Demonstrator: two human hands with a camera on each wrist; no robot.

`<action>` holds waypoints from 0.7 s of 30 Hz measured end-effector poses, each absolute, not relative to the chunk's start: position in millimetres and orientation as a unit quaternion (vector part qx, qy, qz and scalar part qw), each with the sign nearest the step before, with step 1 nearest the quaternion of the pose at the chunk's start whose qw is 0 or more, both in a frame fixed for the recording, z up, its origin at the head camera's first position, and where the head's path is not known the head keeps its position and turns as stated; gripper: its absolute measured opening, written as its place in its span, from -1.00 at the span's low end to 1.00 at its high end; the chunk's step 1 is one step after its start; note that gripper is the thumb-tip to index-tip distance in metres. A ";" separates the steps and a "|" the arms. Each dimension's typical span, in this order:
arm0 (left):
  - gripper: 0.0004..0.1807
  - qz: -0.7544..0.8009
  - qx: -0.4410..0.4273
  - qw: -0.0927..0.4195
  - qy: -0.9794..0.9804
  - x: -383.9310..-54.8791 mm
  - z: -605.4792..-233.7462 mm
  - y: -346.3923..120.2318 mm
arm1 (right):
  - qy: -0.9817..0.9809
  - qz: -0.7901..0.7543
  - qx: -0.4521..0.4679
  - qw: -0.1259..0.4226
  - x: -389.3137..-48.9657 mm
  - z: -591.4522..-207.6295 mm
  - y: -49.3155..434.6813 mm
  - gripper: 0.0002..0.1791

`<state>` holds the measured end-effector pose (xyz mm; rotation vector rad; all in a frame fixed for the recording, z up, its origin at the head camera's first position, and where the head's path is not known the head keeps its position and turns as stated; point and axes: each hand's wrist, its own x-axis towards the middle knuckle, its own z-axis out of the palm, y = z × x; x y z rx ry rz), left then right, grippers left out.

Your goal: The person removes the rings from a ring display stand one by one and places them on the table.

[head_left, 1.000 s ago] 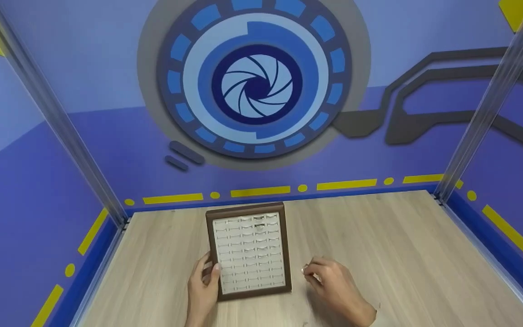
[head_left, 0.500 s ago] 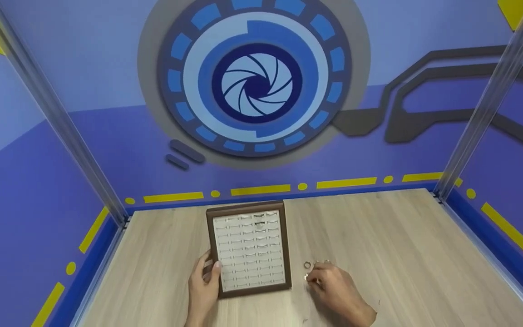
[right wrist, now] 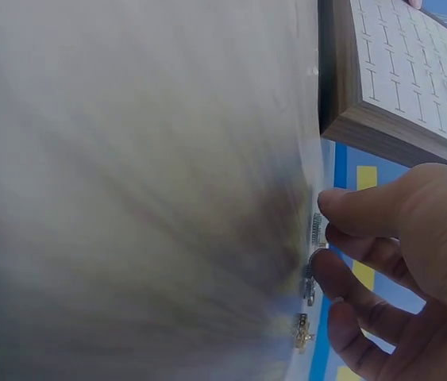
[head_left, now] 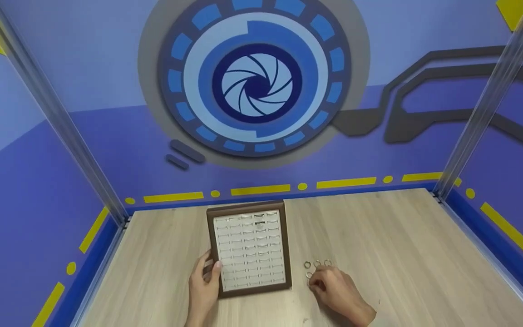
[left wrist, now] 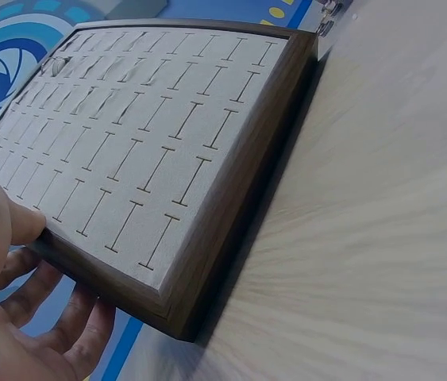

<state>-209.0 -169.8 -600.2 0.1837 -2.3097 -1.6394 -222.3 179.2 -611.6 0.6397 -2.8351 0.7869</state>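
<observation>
My left hand (head_left: 204, 286) grips the left side of a brown wooden ring display tray (head_left: 287, 254), thumb on its front edge and fingers behind. The tray stands tilted up, its pale slotted pad (left wrist: 148, 103) facing me. A few rings sit in slots toward its top; the other slots shown are bare. To the right of the tray, my right hand (head_left: 336, 288) is low over the table. Its thumb and fingertips are slightly apart, close by a silvery ring (head_left: 309, 275). Several more rings lie just beyond, among them a gold-toned ring (right wrist: 302, 332).
A light wood-grain table (head_left: 402, 254) stretches out around the tray and hands. Blue and purple printed panels (head_left: 107, 150) wall it in at the back and sides, with metal posts (head_left: 484, 100) at the corners.
My right hand has set a ring down on the table, let it go and drawn slightly back toward me. Rings behind the hand have come into view. My left hand and the tray stay put.
</observation>
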 end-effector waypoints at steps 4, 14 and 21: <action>-0.47 -0.572 0.064 0.154 -0.803 -207.6 -600.2 -169.3 | -0.943 0.252 0.210 0.061 -223.6 -613.2 179.8 -0.83; -0.48 -0.577 0.056 0.156 -0.800 -210.5 -600.3 -171.4 | -0.939 0.247 0.223 0.083 -229.6 -611.5 181.1 -0.85; -0.47 -0.578 0.056 0.151 -0.800 -206.7 -602.1 -170.4 | -0.943 0.248 0.219 0.047 -226.6 -612.2 182.3 -0.88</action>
